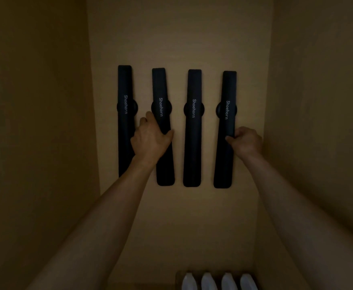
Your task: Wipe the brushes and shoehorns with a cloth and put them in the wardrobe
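Observation:
Several black shoehorns, each printed "Shoehorn", hang side by side on round holders on the dim wardrobe's back wall (181, 38). My left hand (151, 137) grips the second shoehorn (161, 91) around its middle, thumb on its right edge and fingers behind its left edge. My right hand (245, 141) pinches the rightmost shoehorn (228, 88) at its right edge, just below its holder. The leftmost shoehorn (125, 84) is partly hidden by my left forearm. The third shoehorn (193, 143) hangs untouched between my hands. No brush or cloth is in view.
The wardrobe's left side wall (35, 122) and right side wall (318, 101) close in the narrow space. Several white rounded objects (219, 281) stand in a row at the bottom edge, below my right forearm.

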Tool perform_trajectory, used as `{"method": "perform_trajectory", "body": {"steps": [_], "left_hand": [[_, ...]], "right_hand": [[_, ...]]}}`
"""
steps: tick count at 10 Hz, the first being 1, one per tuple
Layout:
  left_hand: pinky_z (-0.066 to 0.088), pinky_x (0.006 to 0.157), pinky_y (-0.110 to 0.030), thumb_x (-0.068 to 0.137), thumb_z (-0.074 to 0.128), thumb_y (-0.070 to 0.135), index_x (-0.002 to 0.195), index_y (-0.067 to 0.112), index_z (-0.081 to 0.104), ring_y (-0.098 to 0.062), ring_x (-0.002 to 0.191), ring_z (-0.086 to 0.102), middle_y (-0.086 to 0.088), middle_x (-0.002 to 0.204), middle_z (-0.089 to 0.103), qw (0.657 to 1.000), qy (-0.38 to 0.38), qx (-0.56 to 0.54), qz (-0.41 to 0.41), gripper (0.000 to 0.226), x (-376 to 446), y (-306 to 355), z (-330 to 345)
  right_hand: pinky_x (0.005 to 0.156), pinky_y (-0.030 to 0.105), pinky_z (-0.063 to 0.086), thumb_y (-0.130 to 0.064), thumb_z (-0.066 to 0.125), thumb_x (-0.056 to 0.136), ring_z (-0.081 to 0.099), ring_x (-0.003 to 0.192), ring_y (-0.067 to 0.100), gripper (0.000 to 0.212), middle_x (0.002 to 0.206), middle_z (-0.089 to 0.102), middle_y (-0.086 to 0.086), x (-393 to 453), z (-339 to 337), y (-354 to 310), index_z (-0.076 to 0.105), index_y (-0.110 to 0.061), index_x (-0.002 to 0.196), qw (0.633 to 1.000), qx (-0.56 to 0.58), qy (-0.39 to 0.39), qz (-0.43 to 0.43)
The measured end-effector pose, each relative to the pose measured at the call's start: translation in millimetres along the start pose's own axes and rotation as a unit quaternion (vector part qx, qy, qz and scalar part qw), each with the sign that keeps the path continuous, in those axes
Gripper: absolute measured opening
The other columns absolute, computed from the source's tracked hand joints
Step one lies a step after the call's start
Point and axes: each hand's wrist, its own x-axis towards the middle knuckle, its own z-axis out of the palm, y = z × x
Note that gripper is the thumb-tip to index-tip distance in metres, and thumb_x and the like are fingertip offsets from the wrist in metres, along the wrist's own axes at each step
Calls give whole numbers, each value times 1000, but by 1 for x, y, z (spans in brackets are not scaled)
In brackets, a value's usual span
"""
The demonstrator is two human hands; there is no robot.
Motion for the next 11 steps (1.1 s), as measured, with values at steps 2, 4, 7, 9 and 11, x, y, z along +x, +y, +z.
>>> {"method": "perform_trajectory", "body": {"steps": [2,4,7,9,11], "left_hand": [[41,61,-33,81,71,45,129,9,42,-32,92,64,-12,107,63,1000,-27,16,6,66,2,-1,5],[39,57,-32,82,71,37,128,9,43,-27,82,62,-11,103,64,1000,-29,6,8,61,2,-1,7],[38,57,-31,82,70,35,120,9,45,-25,78,58,-10,101,64,999,-34,6,11,52,0,-3,4],[41,55,-31,81,73,35,106,10,47,-26,79,60,-9,97,62,998,-54,12,16,44,-2,-7,-7],[40,57,-32,85,65,24,103,6,52,-25,80,56,-12,98,59,1000,-29,-9,1,29,3,-24,-40]], "right_hand": [[65,29,40,-29,75,85,57,78,22,26,83,62,3,1,0,0,54,-20,74,1000,5,-4,-4],[63,28,38,-31,76,84,57,76,22,32,81,62,3,1,0,1,50,-21,68,1000,16,-11,-3],[62,28,38,-33,76,84,57,77,22,30,82,61,2,0,-2,1,51,-22,71,1000,16,-21,-9],[73,33,51,-35,76,85,63,89,27,25,97,68,8,0,-7,-2,62,-15,90,999,34,-36,-3],[81,33,51,-31,75,86,64,97,28,23,106,70,12,-7,-22,-11,59,-16,94,998,53,6,-13]]}}
